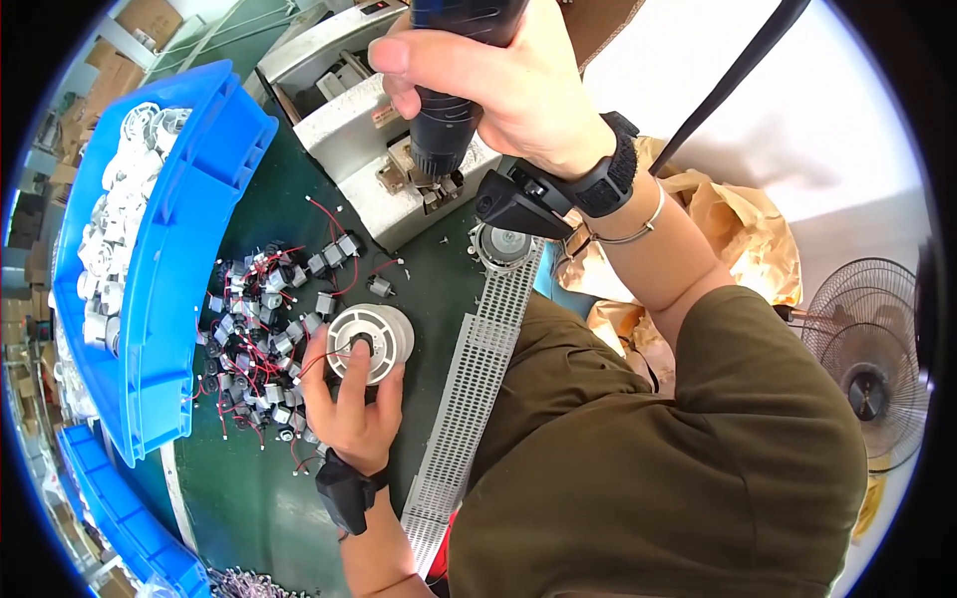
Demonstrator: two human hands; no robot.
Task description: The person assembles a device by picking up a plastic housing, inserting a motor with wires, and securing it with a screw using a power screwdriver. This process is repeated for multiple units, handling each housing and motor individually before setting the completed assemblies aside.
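Note:
My left hand [349, 419] is closed around a round white plastic housing [401, 329], its fingers spread over the rim and one finger at the dark centre part. A thin red wire runs from that centre. My right hand [513, 95] grips a black electric screwdriver [446, 130], which points down. Its lower end is at the front of a grey metal screw feeder [374, 204]; the bit's exact contact is hard to make out. Left of the housing lies a pile of small silver motors [274, 299] with red wires.
A blue bin [164, 299] of white plastic parts [115, 219] stands at the left, with another blue bin [120, 508] below it. A perforated metal strip [469, 399] edges the green table [249, 498], a round part [503, 247] at its top. Brown paper [738, 219] and a fan [867, 349] are right.

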